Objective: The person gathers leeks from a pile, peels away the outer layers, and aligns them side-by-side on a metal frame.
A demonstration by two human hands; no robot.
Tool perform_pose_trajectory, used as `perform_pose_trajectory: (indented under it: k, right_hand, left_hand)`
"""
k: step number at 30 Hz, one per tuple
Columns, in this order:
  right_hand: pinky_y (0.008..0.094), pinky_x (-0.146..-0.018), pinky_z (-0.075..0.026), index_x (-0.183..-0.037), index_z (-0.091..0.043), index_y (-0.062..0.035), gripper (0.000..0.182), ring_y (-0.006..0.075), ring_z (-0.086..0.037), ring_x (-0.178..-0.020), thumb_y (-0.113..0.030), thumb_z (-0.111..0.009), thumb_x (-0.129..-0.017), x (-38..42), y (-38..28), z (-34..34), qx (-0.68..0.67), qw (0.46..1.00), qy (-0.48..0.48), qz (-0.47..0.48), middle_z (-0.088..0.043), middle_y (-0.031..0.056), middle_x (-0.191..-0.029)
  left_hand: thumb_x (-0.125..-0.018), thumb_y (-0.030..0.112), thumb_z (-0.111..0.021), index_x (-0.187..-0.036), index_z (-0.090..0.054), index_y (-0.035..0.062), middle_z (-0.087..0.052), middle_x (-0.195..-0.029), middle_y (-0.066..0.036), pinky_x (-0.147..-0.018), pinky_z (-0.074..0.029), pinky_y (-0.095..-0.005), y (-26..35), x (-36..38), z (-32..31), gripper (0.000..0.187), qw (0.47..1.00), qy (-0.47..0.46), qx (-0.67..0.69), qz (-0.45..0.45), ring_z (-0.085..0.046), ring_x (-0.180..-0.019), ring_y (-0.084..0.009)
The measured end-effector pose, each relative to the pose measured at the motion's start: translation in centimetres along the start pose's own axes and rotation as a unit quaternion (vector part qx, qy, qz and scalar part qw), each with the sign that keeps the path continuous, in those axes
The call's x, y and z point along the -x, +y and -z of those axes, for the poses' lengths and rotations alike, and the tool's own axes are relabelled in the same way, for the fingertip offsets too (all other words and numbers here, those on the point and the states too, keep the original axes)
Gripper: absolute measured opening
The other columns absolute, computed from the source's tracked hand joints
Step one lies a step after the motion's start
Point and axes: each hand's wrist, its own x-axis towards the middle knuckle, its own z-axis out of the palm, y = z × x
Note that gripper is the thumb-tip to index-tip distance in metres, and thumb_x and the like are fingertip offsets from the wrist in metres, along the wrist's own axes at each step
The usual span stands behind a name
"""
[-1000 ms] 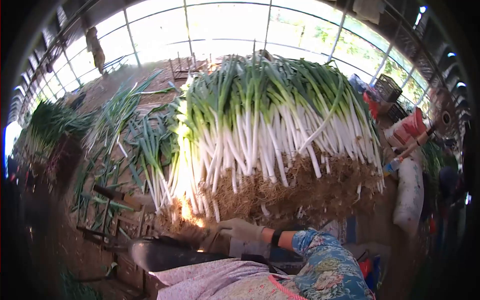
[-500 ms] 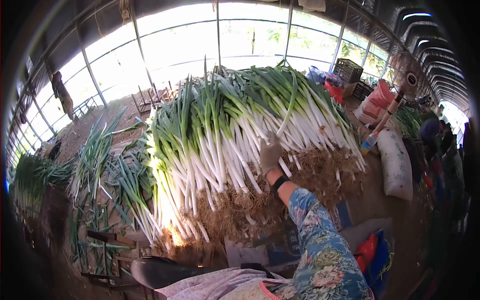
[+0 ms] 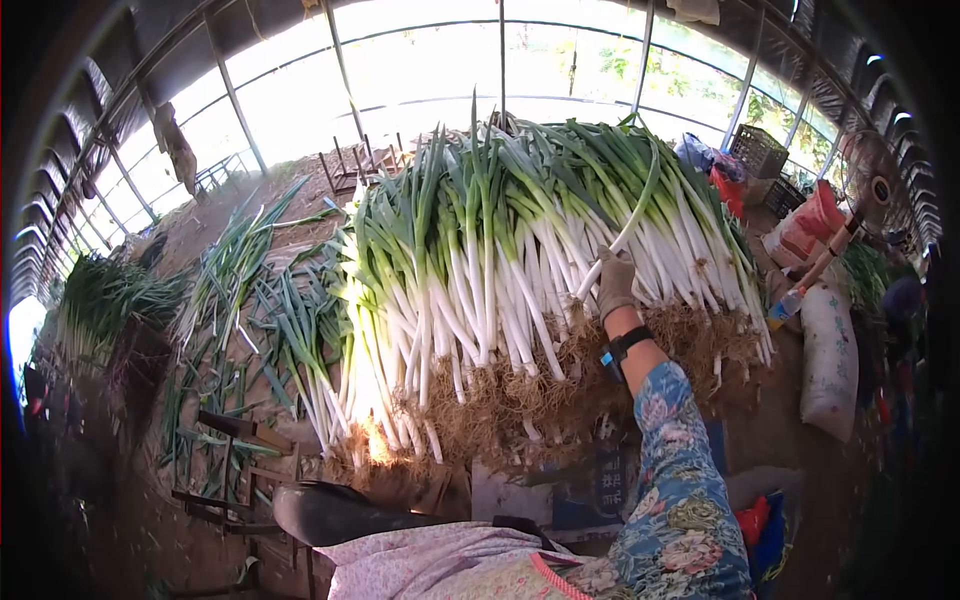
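A broad heap of leeks (image 3: 490,290) lies before me, green leaves away from me and soil-covered roots (image 3: 500,415) towards me. My right hand (image 3: 616,285), in a pale glove, is over the white stems on the right half of the heap. Its fingers are closed on one leek (image 3: 635,222), whose green top curves away to the back and whose white end slants out to the left of the hand. The fingertips are partly hidden. My left hand is out of view.
Loose leaves (image 3: 235,250) litter the left ground, near a low metal frame (image 3: 240,470). Right of the heap stand a white sack (image 3: 829,360), a red-and-white sack (image 3: 805,225), a fan (image 3: 868,180) and dark crates (image 3: 758,152). My boot (image 3: 340,515) is at the front.
The view has turned, so the whole scene sits further right. The held leek's white end now shows slanting lower left past my right hand.
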Motion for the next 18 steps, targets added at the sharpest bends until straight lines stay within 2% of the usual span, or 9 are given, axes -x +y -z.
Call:
perform_pose_trajectory:
  k: [2, 4, 6, 8, 10, 12, 14, 16, 18]
  right_hand:
    - [0.0296, -0.052, -0.044, -0.103, -0.053, 0.0025, 0.024, 0.0152, -0.050, -0.060, -0.009, -0.069, -0.091, 5.1, -1.7, -1.0, -0.032, 0.998, -0.041, 0.031, -0.055, 0.0038, -0.076]
    - [0.0292, -0.057, -0.046, -0.104, -0.052, 0.0026, 0.024, 0.0140, -0.053, -0.067, -0.009, -0.069, -0.091, 10.1, -1.1, -1.7, -0.018, 0.998, -0.058, 0.033, -0.057, 0.0048, -0.081]
    - [0.0294, -0.060, -0.048, -0.106, -0.051, 0.0030, 0.026, 0.0142, -0.054, -0.070, -0.009, -0.069, -0.092, 15.2, 0.2, -1.7, -0.005, 0.995, -0.100, 0.020, -0.058, 0.0055, -0.084]
    - [0.0281, -0.058, -0.044, -0.099, -0.054, -0.0010, 0.018, 0.0104, -0.053, -0.071, -0.005, -0.069, -0.091, 20.5, 0.2, -2.0, -0.018, 0.993, -0.115, -0.021, -0.057, 0.0020, -0.082]
    - [0.0269, -0.060, -0.046, -0.099, -0.054, -0.0013, 0.018, 0.0106, -0.055, -0.071, -0.005, -0.069, -0.091, 24.8, 0.2, -1.7, -0.034, 0.986, -0.150, -0.069, -0.057, 0.0020, -0.082]
    - [0.0279, -0.061, -0.049, -0.102, -0.052, 0.0010, 0.022, 0.0123, -0.056, -0.071, -0.007, -0.069, -0.091, 27.9, 2.3, -1.1, -0.014, 0.980, -0.179, -0.080, -0.059, 0.0041, -0.082]
    - [0.0284, -0.061, -0.050, -0.103, -0.052, 0.0018, 0.025, 0.0125, -0.057, -0.071, -0.008, -0.070, -0.091, 29.9, 3.3, -0.2, -0.003, 0.975, -0.205, -0.089, -0.059, 0.0046, -0.083]
    - [0.0286, -0.060, -0.049, -0.102, -0.052, 0.0011, 0.026, 0.0113, -0.057, -0.071, -0.009, -0.072, -0.090, 31.7, 3.0, 0.1, -0.003, 0.967, -0.234, -0.101, -0.058, 0.0036, -0.082]
    - [0.0273, -0.059, -0.047, -0.099, -0.054, 0.0002, 0.022, 0.0091, -0.054, -0.071, -0.012, -0.070, -0.092, 32.6, 1.1, 0.3, 0.028, 0.966, -0.233, -0.107, -0.056, 0.0005, -0.079]
  left_hand:
    - [-0.091, 0.022, -0.064, -0.114, -0.059, 0.0034, -0.062, -0.090, -0.004, -0.083, -0.047, -0.0267, -0.8, -0.5, 4.0, 0.030, 0.998, -0.042, 0.031, -0.035, -0.059, -0.090, -0.0153]
    - [-0.091, 0.022, -0.064, -0.114, -0.060, 0.0034, -0.062, -0.090, -0.004, -0.083, -0.047, -0.0267, -1.9, -2.6, 6.9, 0.030, 0.978, -0.171, 0.017, -0.117, -0.059, -0.089, -0.0154]
    - [-0.099, 0.023, -0.055, -0.139, -0.052, 0.0017, -0.052, -0.141, -0.021, -0.104, -0.044, -0.0431, 4.9, 2.8, -5.4, 0.045, 0.870, -0.249, -0.293, -0.310, -0.055, -0.119, -0.0340]
    - [-0.091, 0.016, -0.060, -0.116, -0.059, 0.0022, -0.063, -0.090, -0.005, -0.085, -0.047, -0.0269, 9.7, 8.0, -17.4, 0.029, 0.919, -0.276, -0.211, -0.187, -0.060, -0.090, -0.0148]
    - [-0.090, 0.007, -0.063, -0.122, -0.061, 0.0017, -0.063, -0.118, -0.008, -0.095, -0.047, -0.0326, 8.9, 7.5, -22.6, 0.033, 0.875, -0.401, -0.235, -0.139, -0.059, -0.111, -0.0192]
    - [-0.087, 0.011, -0.069, -0.127, -0.058, 0.0008, -0.063, -0.122, -0.011, -0.097, -0.046, -0.0332, 7.0, 8.6, -28.5, 0.042, 0.837, -0.480, -0.183, -0.190, -0.060, -0.112, -0.0201]
    - [-0.089, 0.016, -0.069, -0.131, -0.054, 0.0003, -0.062, -0.124, -0.016, -0.099, -0.046, -0.0335, 6.6, 10.2, -33.6, 0.047, 0.764, -0.492, -0.218, -0.356, -0.060, -0.115, -0.0231]
    - [-0.090, 0.017, -0.067, -0.132, -0.053, 0.0027, -0.067, -0.110, -0.021, -0.089, -0.051, -0.0365, 4.8, 10.9, -37.1, 0.046, 0.709, -0.447, -0.230, -0.495, -0.067, -0.101, -0.0296]
    - [-0.091, 0.017, -0.065, -0.132, -0.053, 0.0054, -0.067, -0.097, -0.022, -0.079, -0.053, -0.0402, 2.8, 12.0, -38.5, 0.044, 0.701, -0.452, -0.325, -0.445, -0.069, -0.089, -0.0341]
